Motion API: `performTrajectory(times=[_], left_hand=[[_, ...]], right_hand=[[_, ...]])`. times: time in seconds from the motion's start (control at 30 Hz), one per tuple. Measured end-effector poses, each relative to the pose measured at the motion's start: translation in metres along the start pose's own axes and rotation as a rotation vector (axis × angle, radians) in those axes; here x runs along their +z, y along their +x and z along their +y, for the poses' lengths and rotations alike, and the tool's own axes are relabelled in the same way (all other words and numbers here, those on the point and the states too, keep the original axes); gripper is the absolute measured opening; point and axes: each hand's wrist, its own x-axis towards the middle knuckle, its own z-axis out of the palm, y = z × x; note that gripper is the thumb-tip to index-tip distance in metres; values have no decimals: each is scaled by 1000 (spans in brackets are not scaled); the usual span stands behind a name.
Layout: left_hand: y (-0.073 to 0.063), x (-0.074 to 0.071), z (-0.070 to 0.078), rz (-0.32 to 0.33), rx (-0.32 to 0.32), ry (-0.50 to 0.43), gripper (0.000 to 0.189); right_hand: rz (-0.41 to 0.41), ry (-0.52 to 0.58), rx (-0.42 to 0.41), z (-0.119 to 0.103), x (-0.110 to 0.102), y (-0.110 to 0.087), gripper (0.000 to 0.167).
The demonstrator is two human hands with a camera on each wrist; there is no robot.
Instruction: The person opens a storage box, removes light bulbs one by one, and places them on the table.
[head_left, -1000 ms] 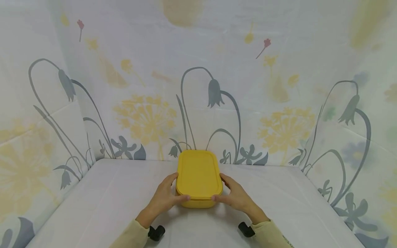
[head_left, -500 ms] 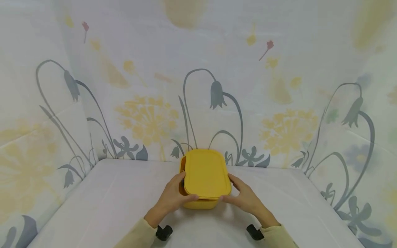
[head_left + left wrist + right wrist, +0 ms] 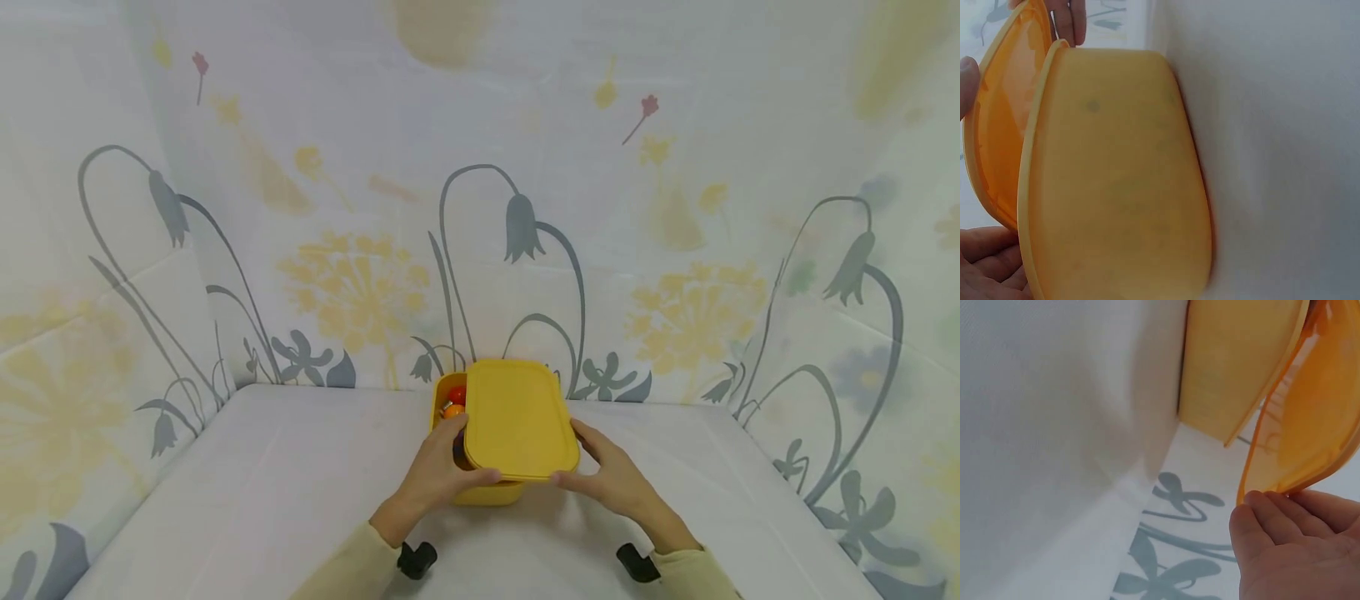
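Observation:
A yellow lid (image 3: 521, 421) is raised off a yellow plastic box (image 3: 487, 495) and shifted to the right, so the box's left part lies uncovered. Both hands hold the lid by its near corners. My left hand (image 3: 435, 475) grips its left edge, thumb at the front rim. My right hand (image 3: 615, 479) grips the right edge, its thumb also at the front. Inside the box show a red round thing (image 3: 457, 394) and an orange round thing (image 3: 453, 411); the lid hides the other contents. In the left wrist view, the lid's underside (image 3: 1004, 119) tilts away from the box rim.
The box stands on a white-covered table (image 3: 300, 475) near its back edge. Behind and at both sides hangs a white cloth (image 3: 360, 108) printed with grey and yellow flowers. Black wrist mounts (image 3: 417, 560) protrude below the sleeves.
The lid sat closed on the box a second ago. Both hands have lifted it and carried it to the right, exposing the box's left side and the round things inside.

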Motion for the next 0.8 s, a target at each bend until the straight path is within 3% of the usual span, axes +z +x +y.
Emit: performTrajectory(times=[0.13,0.37,0.8], left_hand=[[3,9,5,1,26,-14,86],[7,21,20,-31,-38,-40,89],[17,46,40,-29,-83,-32,89]], right_hand=[[13,-18,-5,5,-7,-6,90],[28,-43,-7,15,-22,-12,89],[22,-39,-12,25,-50,-24,87]])
